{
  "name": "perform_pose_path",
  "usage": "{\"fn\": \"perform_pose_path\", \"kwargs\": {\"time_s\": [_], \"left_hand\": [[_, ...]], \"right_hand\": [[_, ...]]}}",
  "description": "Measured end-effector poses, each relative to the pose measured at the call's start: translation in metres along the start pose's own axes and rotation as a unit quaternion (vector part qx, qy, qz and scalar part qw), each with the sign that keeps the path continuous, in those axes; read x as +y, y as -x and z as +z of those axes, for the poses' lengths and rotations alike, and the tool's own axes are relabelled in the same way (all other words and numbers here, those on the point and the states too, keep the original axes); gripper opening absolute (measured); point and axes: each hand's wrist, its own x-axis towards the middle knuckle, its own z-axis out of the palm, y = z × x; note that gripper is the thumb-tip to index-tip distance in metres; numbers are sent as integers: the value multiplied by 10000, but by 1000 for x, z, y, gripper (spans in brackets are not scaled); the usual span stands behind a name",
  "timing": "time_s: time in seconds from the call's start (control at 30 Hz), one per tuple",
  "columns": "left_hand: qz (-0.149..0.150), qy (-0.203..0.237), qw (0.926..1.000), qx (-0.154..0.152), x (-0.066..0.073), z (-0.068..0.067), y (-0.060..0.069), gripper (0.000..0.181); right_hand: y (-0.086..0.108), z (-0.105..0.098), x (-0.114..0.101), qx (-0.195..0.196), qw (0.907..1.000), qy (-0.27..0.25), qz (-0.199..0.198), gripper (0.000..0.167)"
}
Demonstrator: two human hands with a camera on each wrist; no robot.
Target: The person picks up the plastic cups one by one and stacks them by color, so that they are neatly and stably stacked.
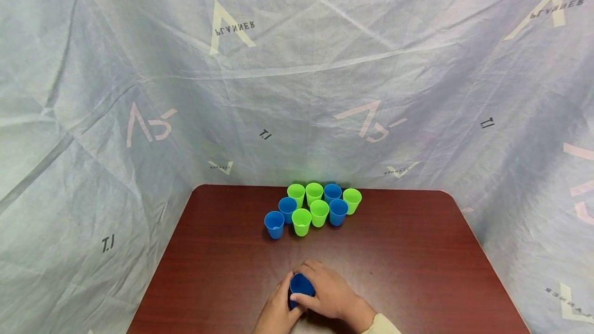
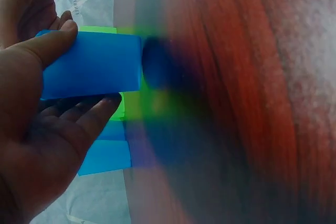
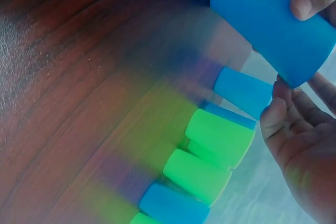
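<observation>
A blue cup point(image 1: 301, 284) stands upright near the front of the table, between both hands. My left hand point(image 1: 277, 307) grips its side; in the left wrist view the thumb lies along one side of the cup point(image 2: 94, 64) and the fingers along the other. My right hand point(image 1: 331, 291) holds the cup at its rim, thumb on the near side and fingers on the far side. From the right wrist, the right hand's fingertips point(image 3: 281, 90) touch the rim end of the cup point(image 3: 273, 30). Part of the cup's wall is hidden by the hands.
Farther back stands a cluster of upright cups, several green ones such as the front green cup point(image 1: 301, 223) and several blue ones such as the leftmost blue cup point(image 1: 275, 226). The dark red wooden table point(image 1: 223, 272) ends at a grey printed cloth point(image 1: 297, 133) hanging around it.
</observation>
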Motion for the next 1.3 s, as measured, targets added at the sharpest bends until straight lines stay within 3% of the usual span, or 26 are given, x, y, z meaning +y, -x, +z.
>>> {"fn": "perform_pose_path", "kwargs": {"time_s": [0.13,0.4,0.67,0.83,0.97,1.3], "left_hand": [[13,43,10000,69,-3,1,1,83],[33,-132,9999,34,1,0,2,82],[-85,-224,9997,40,5,0,2,81],[-317,-167,9993,-99,5,1,1,80],[-419,-78,9990,-162,3,1,1,79],[-346,-94,9991,-204,0,-2,3,77]], "right_hand": [[-1,-3,2,59,9998,-153,109,44],[-1,-12,17,163,9977,-108,644,50],[0,-16,35,570,9962,197,626,49],[-1,-18,40,698,9949,245,679,53],[-2,-18,44,681,9948,283,701,56],[-3,-17,50,532,9958,287,688,56]]}}
